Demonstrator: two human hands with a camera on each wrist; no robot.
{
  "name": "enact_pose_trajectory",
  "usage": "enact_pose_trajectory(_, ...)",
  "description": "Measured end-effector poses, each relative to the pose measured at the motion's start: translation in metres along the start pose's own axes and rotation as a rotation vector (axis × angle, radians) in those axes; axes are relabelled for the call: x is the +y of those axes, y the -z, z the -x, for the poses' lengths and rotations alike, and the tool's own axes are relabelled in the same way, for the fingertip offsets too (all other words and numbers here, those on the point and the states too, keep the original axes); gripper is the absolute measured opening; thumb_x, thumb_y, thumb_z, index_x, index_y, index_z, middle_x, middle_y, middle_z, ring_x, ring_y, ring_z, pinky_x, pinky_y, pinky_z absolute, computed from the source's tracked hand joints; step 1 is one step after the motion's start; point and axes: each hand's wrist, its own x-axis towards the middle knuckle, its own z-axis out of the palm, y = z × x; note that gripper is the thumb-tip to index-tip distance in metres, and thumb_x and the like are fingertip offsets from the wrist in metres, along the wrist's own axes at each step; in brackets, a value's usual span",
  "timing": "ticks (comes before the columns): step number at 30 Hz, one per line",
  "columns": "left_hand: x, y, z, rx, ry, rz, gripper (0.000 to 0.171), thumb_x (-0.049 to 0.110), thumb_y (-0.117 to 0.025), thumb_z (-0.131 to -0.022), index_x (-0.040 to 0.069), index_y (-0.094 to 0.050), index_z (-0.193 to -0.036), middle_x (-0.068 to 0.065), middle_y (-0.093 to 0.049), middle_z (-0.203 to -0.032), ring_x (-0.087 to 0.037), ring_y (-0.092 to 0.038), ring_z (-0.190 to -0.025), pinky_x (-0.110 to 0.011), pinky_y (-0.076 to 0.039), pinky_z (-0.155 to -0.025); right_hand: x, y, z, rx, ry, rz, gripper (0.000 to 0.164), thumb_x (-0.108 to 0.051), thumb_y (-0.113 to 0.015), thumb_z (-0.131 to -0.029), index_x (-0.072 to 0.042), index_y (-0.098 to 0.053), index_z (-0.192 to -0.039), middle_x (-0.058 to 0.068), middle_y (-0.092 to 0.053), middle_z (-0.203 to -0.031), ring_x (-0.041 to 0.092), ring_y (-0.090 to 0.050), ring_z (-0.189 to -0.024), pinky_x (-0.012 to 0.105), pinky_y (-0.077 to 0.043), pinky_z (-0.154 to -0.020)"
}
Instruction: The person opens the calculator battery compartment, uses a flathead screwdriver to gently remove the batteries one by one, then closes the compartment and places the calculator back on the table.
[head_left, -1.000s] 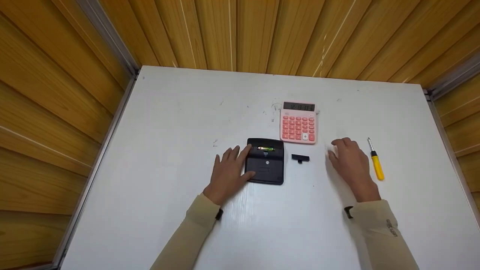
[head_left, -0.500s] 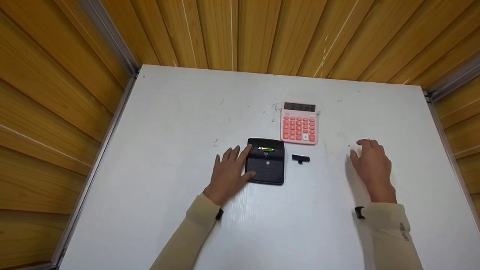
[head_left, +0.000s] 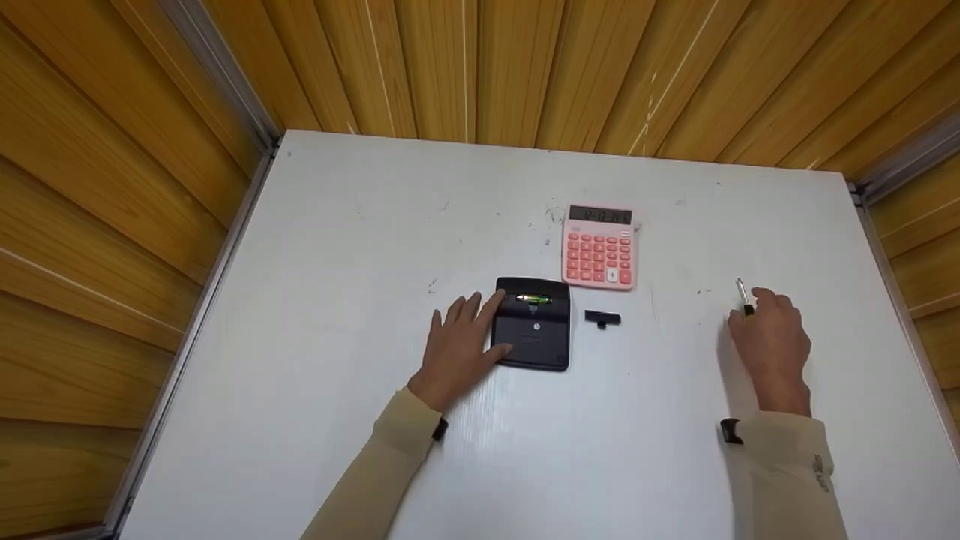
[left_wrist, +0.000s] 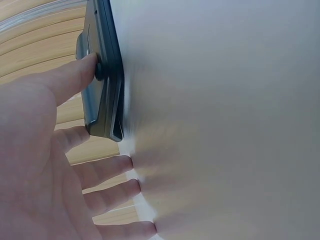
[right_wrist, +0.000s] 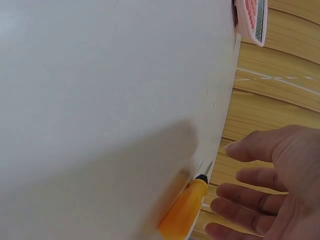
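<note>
A black calculator-shaped device lies back up, its battery bay uncovered with a green-gold battery inside. My left hand touches its left edge with thumb and index finger; the other fingers are spread, their tips on the table. To the device's right lies a small black battery cover. My right hand hovers over a yellow-handled screwdriver, its fingers relaxed and apart from it. In the head view the hand hides most of the screwdriver's handle; the metal shaft shows.
A pink calculator with a lit display lies face up behind the black device, close to its upper right corner. Everything lies on a white table, with wood-patterned walls at the back and sides.
My right hand has moved right, from left of the screwdriver to above its handle. The left hand and the black device have stayed where they were.
</note>
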Motion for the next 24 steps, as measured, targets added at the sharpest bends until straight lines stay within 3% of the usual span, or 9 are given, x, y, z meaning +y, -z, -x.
enact_pose_trajectory(5,-0.001,-0.001,0.0,0.004,0.001,-0.007,0.085,0.052,-0.07,-0.101,0.028,-0.027,-0.17,-0.018,-0.042,-0.164,-0.04,-0.037,-0.151,-0.07,-0.028,-0.118,0.008,0.001,0.002,-0.033,-0.055,0.016,0.056,-0.007,-0.059,-0.1,0.023,-0.043,-0.144,0.046,-0.051,-0.125,0.059,-0.055,-0.107,0.067,-0.051,-0.074)
enact_pose_trajectory(13,-0.001,-0.002,0.0,-0.006,0.003,-0.001,0.085,0.053,-0.068,-0.102,0.029,-0.026,-0.171,-0.017,-0.04,-0.166,-0.039,-0.035,-0.153,-0.069,-0.026,-0.119,0.014,-0.001,0.003,-0.102,-0.159,0.033,0.051,-0.011,-0.054,-0.103,0.025,-0.045,-0.139,0.041,-0.051,-0.116,0.051,-0.056,-0.096,0.058,-0.052,-0.073)
enact_pose_trajectory(24,-0.001,-0.001,0.001,0.005,-0.006,-0.003,0.084,0.052,-0.068,-0.102,0.027,-0.027,-0.17,-0.018,-0.041,-0.165,-0.039,-0.036,-0.152,-0.07,-0.028,-0.118,0.016,-0.004,0.001,-0.106,-0.153,0.028,0.04,-0.005,-0.051,-0.103,0.026,-0.051,-0.129,0.039,-0.051,-0.108,0.051,-0.058,-0.093,0.059,-0.052,-0.074)
